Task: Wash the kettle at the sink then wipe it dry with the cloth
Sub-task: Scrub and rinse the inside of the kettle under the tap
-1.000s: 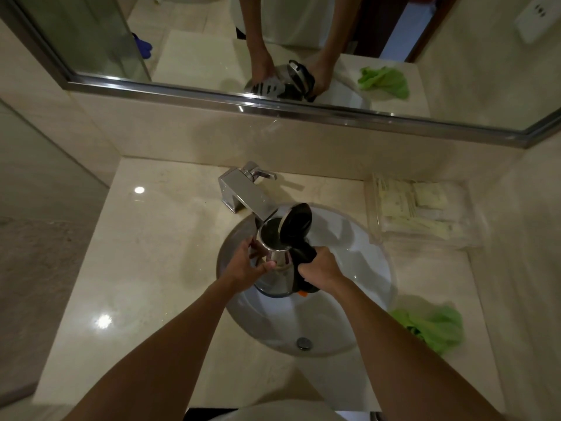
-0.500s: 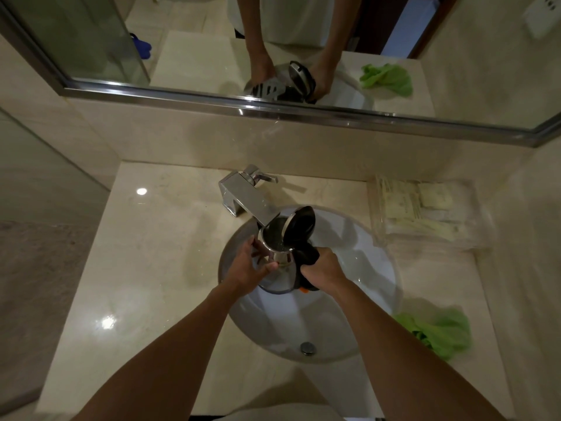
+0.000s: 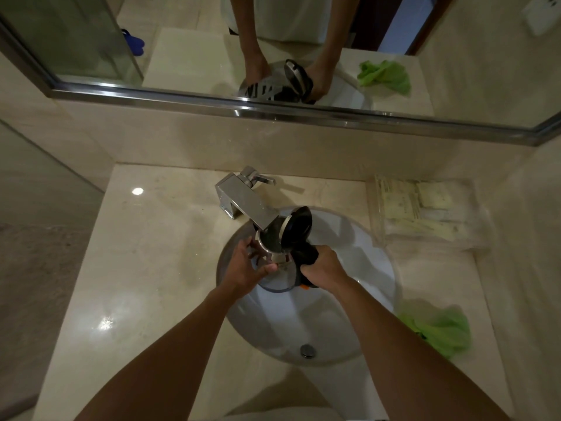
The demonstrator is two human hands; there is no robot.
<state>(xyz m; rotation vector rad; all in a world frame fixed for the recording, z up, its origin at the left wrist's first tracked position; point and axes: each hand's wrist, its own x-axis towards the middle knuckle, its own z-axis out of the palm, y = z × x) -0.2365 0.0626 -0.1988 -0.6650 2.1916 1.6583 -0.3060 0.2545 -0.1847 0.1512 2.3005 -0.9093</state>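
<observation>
A steel kettle point(image 3: 280, 276) with a black handle and its black lid point(image 3: 297, 226) flipped open hangs over the white round sink point(image 3: 364, 268), its mouth right under the chrome tap spout point(image 3: 252, 208). My right hand point(image 3: 323, 265) grips the black handle. My left hand point(image 3: 250, 267) holds the kettle's upper body, with fingers and thumb curled round the rim. A crumpled green cloth point(image 3: 440, 332) lies on the counter to the right of the sink.
The marble counter point(image 3: 145, 268) runs left of the basin. A clear tray of paper sachets point(image 3: 425, 211) sits at the back right. The drain point(image 3: 307, 350) is at the basin's near side. A mirror point(image 3: 273, 41) spans the wall above.
The kettle and both hands have shifted slightly back, bringing the open mouth closer under the tap spout. Grips on handle and body are unchanged.
</observation>
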